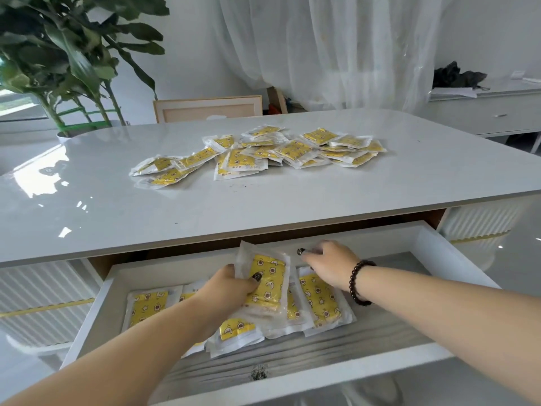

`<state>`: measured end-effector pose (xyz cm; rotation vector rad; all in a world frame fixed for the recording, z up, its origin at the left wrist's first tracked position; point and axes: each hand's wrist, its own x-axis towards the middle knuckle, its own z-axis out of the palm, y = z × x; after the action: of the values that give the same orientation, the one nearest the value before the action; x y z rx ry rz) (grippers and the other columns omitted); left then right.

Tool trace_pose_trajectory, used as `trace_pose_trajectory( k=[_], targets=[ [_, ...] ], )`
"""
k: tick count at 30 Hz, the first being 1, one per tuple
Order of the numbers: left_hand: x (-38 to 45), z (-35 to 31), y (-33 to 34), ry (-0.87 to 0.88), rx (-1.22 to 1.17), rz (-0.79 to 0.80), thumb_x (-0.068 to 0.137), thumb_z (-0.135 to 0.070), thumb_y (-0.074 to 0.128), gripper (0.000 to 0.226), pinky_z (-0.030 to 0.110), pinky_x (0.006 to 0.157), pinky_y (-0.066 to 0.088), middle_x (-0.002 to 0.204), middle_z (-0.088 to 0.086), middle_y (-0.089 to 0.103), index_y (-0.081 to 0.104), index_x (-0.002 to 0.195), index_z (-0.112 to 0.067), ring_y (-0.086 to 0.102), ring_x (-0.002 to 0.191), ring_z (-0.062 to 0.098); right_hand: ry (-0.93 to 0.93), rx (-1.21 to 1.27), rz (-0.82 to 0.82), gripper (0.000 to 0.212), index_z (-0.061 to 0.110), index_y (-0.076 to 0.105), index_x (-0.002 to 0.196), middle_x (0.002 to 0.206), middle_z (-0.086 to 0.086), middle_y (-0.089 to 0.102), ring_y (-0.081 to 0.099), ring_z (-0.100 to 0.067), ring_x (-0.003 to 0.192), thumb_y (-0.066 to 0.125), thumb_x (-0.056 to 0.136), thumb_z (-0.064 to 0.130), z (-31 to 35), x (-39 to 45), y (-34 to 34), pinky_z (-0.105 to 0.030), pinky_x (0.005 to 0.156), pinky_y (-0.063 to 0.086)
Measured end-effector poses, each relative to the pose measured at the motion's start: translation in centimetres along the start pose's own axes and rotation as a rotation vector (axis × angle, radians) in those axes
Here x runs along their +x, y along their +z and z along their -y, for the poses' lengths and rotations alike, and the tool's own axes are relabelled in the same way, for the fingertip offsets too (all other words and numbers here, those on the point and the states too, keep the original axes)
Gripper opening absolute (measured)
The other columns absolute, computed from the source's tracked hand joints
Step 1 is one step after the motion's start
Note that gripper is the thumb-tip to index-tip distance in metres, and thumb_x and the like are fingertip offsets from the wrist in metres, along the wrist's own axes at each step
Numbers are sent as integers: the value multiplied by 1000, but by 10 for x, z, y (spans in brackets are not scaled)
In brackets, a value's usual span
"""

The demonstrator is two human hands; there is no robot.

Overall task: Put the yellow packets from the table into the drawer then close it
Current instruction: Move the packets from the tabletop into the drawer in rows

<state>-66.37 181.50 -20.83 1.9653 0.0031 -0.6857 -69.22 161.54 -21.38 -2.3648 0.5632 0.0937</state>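
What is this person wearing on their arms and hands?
Both forearms are bare, with no sleeves in view. The right wrist carries a bracelet of dark round beads. The nails on the left hand and right hand are painted dark.

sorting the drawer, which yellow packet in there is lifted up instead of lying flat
The packet gripped by the left hand, tilted up at the drawer's middle; the other drawer packets lie flat.

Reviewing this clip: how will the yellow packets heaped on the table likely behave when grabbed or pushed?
The packets on the table are probably light and floppy: the packet in the left hand is thin and flat. Their glossy wrappers on the shiny table suggest they would slide easily. Flat, so unlikely to roll.
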Motion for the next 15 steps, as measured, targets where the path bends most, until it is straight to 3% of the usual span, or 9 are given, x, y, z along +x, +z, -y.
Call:
trace_pose_trajectory(
  k=[2,5,8,11,13,15],
  targets=[
    [1,0,3,-23,-116,32,93,-17,59,25,49,93,53,107,14,70,55,117,-11,68,98,31,86,419,187,39,5,62,94,89,-12,67,65,-25,74,52,93,43,8,-5,3,-34,73,55],
    [6,1,5,-18,-232,88,96,-10,54,23,48,91,55,109,16,70,54,119,-9,69,98,31,104,608,299,15,7,61,92,85,-11,66,62,-19,67,65,88,20,11,-9,10,-28,59,51],
    [5,2,5,35,-204,137,97,-13,54,23,46,93,54,110,10,71,55,120,-18,69,100,28,109,715,250,8,5,64,90,90,-15,69,64,-19,71,67,84,2,8,-7,12,-29,61,54],
    [2,3,7,69,-137,154,93,-24,61,25,46,94,54,107,3,74,56,118,-26,70,99,24,156,768,245,22,-2,64,104,104,-22,69,64,-26,85,68,83,4,5,-6,10,-40,80,55],
    [2,4,6,94,-106,153,87,-33,66,36,46,95,53,108,2,73,56,121,-28,70,101,24,165,761,313,27,-3,62,109,98,-19,69,64,-25,82,67,84,6,5,-9,8,-40,79,54],
    [1,4,6,112,-85,167,89,-32,64,31,45,94,53,107,2,74,58,119,-27,70,99,23,160,786,382,24,-3,61,110,95,-18,69,65,-25,81,64,86,3,6,-12,6,-41,80,54]
  ],
)
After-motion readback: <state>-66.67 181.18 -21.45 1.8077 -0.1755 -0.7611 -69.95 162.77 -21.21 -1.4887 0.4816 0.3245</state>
